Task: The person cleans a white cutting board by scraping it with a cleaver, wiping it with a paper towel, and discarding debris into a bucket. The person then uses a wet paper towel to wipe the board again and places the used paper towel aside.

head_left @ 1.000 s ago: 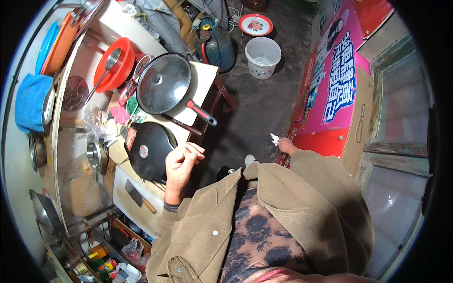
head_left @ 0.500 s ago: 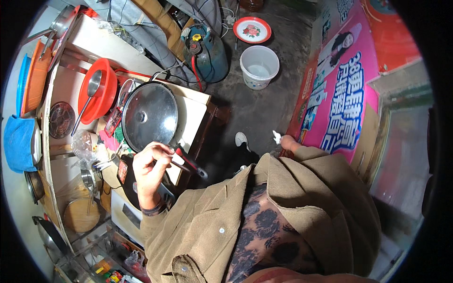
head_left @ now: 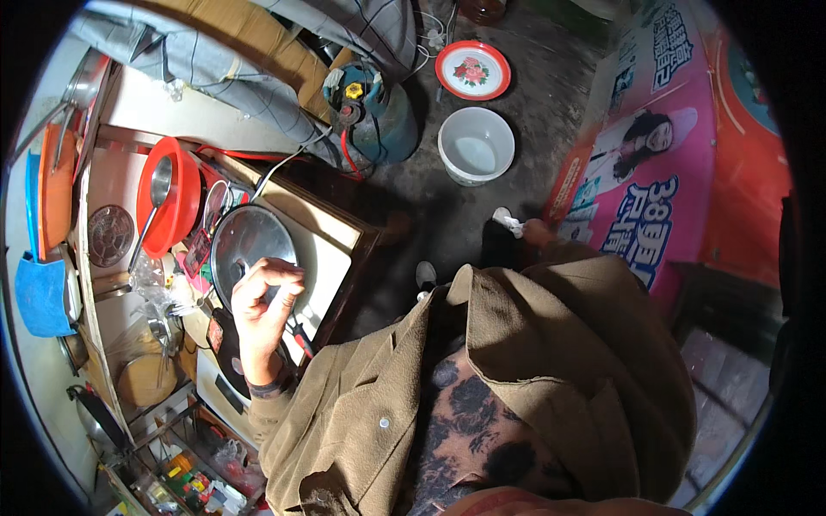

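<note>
One left hand (head_left: 262, 314), fingers half-curled, empty, hiding more lid (head_left: 249, 236), right hand (head_left: 538, 232) pinching tissue (head_left: 514, 228)

Hard light on a pale-topped table (head_left: 331, 228)
Dark floor (head_left: 542, 103) right of the table, a pink printed panel (head_left: 688, 159) farther right; pale wall (head_left: 41, 357) left of the table, grey sheeting (head_left: 258, 96) beyond.

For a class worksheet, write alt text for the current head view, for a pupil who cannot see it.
A person's left hand, fingers curled, is raised before a dark round pan in this view; the right hand holds a white crumpled piece. Beyond are a white bucket and a red-rimmed floral tray.
</note>
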The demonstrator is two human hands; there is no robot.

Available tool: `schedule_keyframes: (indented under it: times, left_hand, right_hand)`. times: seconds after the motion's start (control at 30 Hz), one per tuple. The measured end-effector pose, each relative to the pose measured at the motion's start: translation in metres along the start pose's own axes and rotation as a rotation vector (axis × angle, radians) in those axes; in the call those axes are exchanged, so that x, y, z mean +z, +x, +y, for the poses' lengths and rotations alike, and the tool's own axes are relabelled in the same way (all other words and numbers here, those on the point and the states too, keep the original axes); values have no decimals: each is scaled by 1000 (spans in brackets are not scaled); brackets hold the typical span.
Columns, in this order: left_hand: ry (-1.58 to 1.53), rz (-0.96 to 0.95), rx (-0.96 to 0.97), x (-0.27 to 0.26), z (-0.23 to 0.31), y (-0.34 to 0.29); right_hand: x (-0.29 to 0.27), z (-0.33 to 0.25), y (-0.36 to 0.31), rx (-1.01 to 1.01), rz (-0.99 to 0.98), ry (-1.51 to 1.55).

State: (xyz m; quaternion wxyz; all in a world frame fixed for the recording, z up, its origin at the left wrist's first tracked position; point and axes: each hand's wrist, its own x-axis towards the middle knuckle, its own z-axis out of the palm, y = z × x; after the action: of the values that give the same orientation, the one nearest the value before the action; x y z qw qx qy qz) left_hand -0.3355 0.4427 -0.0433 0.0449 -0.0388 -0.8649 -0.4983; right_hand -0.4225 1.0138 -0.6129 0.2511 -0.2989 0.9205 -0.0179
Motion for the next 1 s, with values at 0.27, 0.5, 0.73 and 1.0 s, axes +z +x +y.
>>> schedule_keyframes:
  times: [0.27,0.5,0.73,1.0]
  left_hand:
    - [-272,173,-219,117,7,104]
    - [-298,178,-466,168,-28,175]
    - [-540,-100,-372,248,-117,274]
    - [-845,70,-753,354,-179,350]
  right_hand:
    - [-89,130,26,198,16,124]
    - [-132,216,55,375,59,252]
    - [-157,281,60,503,43,286]
    - [-156,354,69,541,-38,366]
